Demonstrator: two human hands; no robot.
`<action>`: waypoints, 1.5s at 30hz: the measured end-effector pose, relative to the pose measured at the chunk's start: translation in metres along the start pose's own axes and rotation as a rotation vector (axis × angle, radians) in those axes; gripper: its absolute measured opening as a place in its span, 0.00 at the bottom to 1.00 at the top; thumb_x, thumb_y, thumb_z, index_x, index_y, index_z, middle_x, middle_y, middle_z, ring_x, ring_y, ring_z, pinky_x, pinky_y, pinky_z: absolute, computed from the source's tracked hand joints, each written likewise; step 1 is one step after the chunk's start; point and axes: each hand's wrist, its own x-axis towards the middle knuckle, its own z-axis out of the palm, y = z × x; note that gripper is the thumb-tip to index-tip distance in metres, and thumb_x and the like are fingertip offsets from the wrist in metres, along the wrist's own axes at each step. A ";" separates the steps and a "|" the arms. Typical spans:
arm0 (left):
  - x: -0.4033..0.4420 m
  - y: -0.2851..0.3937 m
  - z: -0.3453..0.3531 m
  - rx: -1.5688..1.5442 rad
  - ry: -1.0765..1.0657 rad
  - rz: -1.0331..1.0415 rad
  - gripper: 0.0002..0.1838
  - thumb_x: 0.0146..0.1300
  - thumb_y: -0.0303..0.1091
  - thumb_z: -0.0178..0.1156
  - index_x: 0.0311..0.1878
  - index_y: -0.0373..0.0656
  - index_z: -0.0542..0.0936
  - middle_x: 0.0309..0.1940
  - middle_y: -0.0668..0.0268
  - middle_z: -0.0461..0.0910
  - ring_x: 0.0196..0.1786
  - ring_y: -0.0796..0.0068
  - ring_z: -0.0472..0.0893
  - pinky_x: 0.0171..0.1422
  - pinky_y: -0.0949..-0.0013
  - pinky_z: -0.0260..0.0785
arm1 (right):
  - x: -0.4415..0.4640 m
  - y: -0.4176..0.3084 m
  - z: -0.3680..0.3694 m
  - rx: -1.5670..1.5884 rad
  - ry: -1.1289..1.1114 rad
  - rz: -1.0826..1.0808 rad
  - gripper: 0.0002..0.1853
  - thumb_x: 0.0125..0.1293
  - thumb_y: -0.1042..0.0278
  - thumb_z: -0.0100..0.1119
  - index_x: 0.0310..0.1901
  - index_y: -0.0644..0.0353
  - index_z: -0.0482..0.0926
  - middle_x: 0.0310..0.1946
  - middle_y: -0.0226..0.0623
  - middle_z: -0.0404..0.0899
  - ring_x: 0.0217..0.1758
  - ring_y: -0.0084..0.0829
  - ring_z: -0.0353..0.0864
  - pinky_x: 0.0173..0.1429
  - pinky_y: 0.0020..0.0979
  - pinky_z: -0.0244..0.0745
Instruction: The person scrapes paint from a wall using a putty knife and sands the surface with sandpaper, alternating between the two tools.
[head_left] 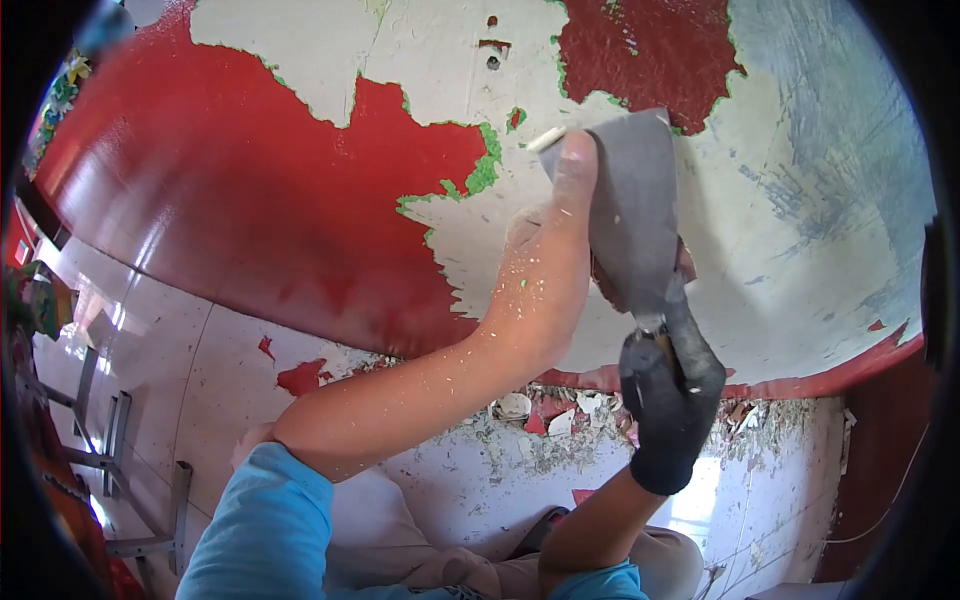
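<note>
A wide-bladed paint scraper point(635, 200) is held up against a curved surface point(470, 250) with patchy red paint. My right hand point(668, 395), in a black glove, is closed around the scraper's handle. My bare left hand point(560, 215) grips the blade, its thumb flat on the left side near the top edge; most of its fingers are hidden behind the metal. A small pale curl point(546, 139) sits at the blade's upper left corner. Red paint point(270, 190) covers the left of the surface, with ragged green-edged borders against bare off-white. Pale specks dot my left forearm.
Another red patch point(645, 50) remains at the top. Paint flakes and debris point(560, 415) lie along the surface's base on the tiled floor point(230, 350). Metal frame legs point(120, 450) stand at left. A thin cable point(890, 510) hangs at right.
</note>
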 end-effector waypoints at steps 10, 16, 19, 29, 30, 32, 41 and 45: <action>-0.005 -0.009 0.008 -0.172 -0.187 -0.059 0.39 0.66 0.68 0.36 0.44 0.37 0.79 0.31 0.57 0.81 0.31 0.71 0.78 0.38 0.72 0.68 | -0.005 0.000 -0.025 -0.002 0.033 -0.052 0.29 0.66 0.63 0.52 0.65 0.71 0.62 0.25 0.26 0.66 0.27 0.16 0.64 0.30 0.20 0.65; 0.000 -0.010 0.024 0.122 0.029 0.118 0.18 0.69 0.44 0.54 0.31 0.38 0.76 0.18 0.74 0.71 0.22 0.87 0.67 0.25 0.79 0.59 | -0.003 0.008 -0.009 0.119 0.105 -0.045 0.25 0.63 0.73 0.54 0.62 0.66 0.67 0.28 0.32 0.73 0.24 0.18 0.66 0.27 0.20 0.63; -0.002 -0.007 0.033 0.098 0.032 0.126 0.18 0.69 0.43 0.53 0.30 0.36 0.76 0.18 0.75 0.69 0.22 0.88 0.64 0.24 0.77 0.57 | -0.003 0.014 -0.001 0.132 0.143 -0.064 0.27 0.63 0.78 0.52 0.65 0.65 0.64 0.23 0.29 0.72 0.19 0.14 0.64 0.21 0.17 0.56; 0.007 -0.032 0.040 0.153 0.000 0.133 0.20 0.67 0.42 0.56 0.26 0.34 0.76 0.17 0.76 0.66 0.22 0.89 0.61 0.23 0.75 0.54 | -0.013 0.012 -0.004 0.155 0.186 -0.016 0.26 0.64 0.78 0.51 0.65 0.66 0.64 0.23 0.29 0.72 0.19 0.15 0.64 0.21 0.17 0.57; 0.009 -0.033 0.041 0.138 -0.026 0.126 0.20 0.67 0.42 0.56 0.27 0.34 0.76 0.18 0.75 0.68 0.22 0.88 0.63 0.24 0.76 0.55 | -0.013 0.012 -0.007 0.154 0.187 -0.019 0.26 0.64 0.78 0.51 0.65 0.66 0.64 0.23 0.29 0.72 0.19 0.15 0.64 0.21 0.17 0.57; 0.009 -0.031 0.046 0.122 -0.051 0.120 0.19 0.68 0.42 0.55 0.28 0.34 0.77 0.18 0.74 0.71 0.22 0.88 0.65 0.24 0.77 0.57 | -0.011 0.011 -0.007 0.156 0.187 -0.024 0.26 0.64 0.78 0.50 0.65 0.66 0.63 0.23 0.29 0.72 0.19 0.15 0.64 0.21 0.17 0.58; 0.007 -0.027 0.055 0.078 -0.035 0.174 0.21 0.71 0.44 0.48 0.33 0.34 0.77 0.24 0.65 0.80 0.24 0.84 0.73 0.29 0.77 0.66 | -0.009 0.008 -0.007 0.190 0.211 -0.042 0.26 0.65 0.79 0.49 0.66 0.67 0.62 0.22 0.29 0.72 0.20 0.15 0.65 0.22 0.17 0.59; 0.005 -0.023 0.060 0.069 0.002 0.146 0.22 0.72 0.45 0.47 0.32 0.36 0.77 0.23 0.67 0.79 0.24 0.84 0.72 0.29 0.77 0.65 | -0.010 0.006 0.002 0.212 0.218 -0.052 0.26 0.65 0.79 0.48 0.66 0.67 0.61 0.22 0.29 0.72 0.20 0.15 0.65 0.23 0.17 0.60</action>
